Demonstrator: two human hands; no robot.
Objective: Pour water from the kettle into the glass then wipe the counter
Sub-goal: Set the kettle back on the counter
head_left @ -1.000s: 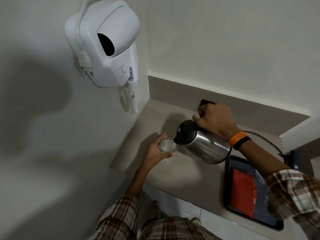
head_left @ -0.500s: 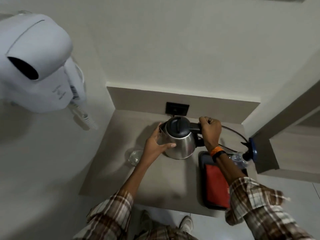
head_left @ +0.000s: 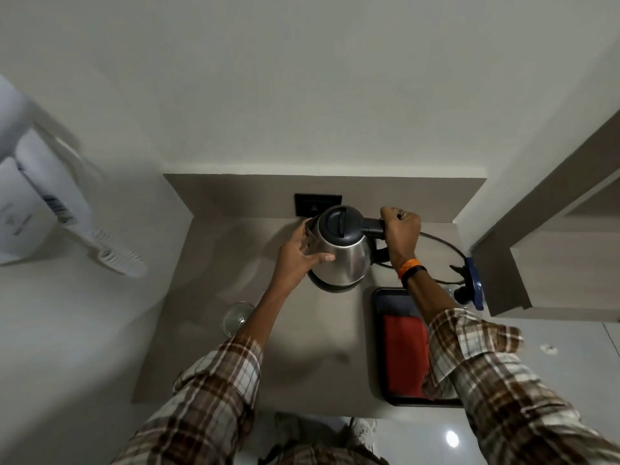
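A steel kettle with a black lid stands upright at the back of the beige counter. My right hand is closed around its black handle. My left hand rests flat against the kettle's left side, fingers wrapped on the steel body. A clear glass stands on the counter to the left, partly hidden behind my left forearm. A red cloth lies in a dark tray on the right.
A black wall socket sits behind the kettle, and a black cord loops right to a blue-capped bottle. A white wall-mounted hair dryer hangs at the left. A wooden cabinet borders the right.
The kettle went from tilted over the glass to upright at the back of the counter. My left hand let go of the glass and moved onto the kettle's side.
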